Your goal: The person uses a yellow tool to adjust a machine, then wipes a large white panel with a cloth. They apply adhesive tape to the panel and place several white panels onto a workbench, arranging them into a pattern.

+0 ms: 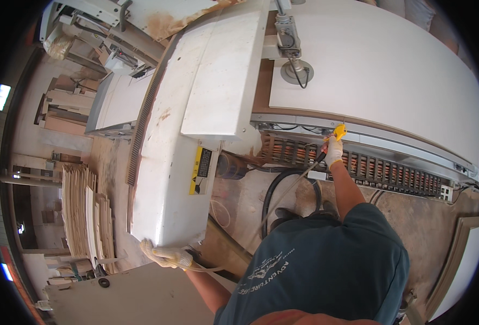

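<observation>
My right hand (334,150), in a white glove, is closed around a yellow air blow gun (339,130) at the front edge of the machine bed. From the gun a thin air hose (283,196) runs down to the left, toward my left wrist. My left hand (166,257), also gloved, lies against the near end of a long white machine cover (166,216), fingers stretched out; its palm is hidden. Beyond the gun, a large white panel (369,70) lies flat on the bed. A suction cup (297,72) on a metal arm sits over the panel's left part.
A black cable chain (380,167) with orange cables runs along the bed's front. A thick black hose (266,203) loops on the floor by my feet. Stacked boards (79,211) stand at the left; a panel (125,298) lies near my left arm, and framed boards (459,265) lean at the right.
</observation>
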`<state>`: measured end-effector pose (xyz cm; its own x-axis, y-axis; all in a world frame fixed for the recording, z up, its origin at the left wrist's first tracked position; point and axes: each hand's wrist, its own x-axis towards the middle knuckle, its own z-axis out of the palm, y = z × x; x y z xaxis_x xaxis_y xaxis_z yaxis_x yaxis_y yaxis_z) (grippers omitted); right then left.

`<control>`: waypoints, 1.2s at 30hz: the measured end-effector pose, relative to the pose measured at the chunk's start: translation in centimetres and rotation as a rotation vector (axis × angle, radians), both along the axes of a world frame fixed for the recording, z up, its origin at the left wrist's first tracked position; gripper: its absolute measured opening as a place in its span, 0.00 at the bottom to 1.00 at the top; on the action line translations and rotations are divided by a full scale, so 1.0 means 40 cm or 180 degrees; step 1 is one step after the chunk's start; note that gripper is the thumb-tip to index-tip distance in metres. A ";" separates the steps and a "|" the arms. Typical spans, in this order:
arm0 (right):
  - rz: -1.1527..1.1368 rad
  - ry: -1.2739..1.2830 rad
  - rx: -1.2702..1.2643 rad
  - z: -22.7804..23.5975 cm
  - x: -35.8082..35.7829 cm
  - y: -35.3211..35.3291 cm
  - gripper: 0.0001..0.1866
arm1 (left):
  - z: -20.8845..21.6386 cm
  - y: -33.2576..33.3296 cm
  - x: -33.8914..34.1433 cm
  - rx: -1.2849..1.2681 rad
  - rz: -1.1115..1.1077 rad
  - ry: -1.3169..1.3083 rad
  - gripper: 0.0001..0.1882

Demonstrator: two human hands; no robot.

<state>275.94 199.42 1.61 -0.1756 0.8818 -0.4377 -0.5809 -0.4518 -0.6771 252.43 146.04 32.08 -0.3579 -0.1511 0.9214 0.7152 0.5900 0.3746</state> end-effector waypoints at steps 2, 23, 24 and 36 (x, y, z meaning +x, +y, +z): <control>0.0272 0.0022 0.0088 0.014 -0.048 -0.014 0.05 | -0.006 -0.010 -0.010 -0.0046 -0.0077 0.0080 0.24; 0.1100 -0.0338 0.0069 0.032 -0.396 -0.141 0.05 | -0.001 -0.094 -0.033 -0.0999 -0.0254 0.0112 0.24; 0.1109 -0.0394 0.0068 0.032 -0.414 -0.140 0.05 | -0.001 -0.095 -0.031 -0.1023 -0.0246 0.0096 0.24; 0.2803 -0.1165 0.0231 0.085 -0.518 -0.209 0.07 | 0.020 -0.084 -0.021 -0.1167 -0.0320 0.0298 0.25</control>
<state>255.21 191.04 5.00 -0.6519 0.5255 -0.5466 0.2009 -0.5754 -0.7928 251.58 142.67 32.89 -0.2660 0.2257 0.9372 0.7973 0.5979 0.0823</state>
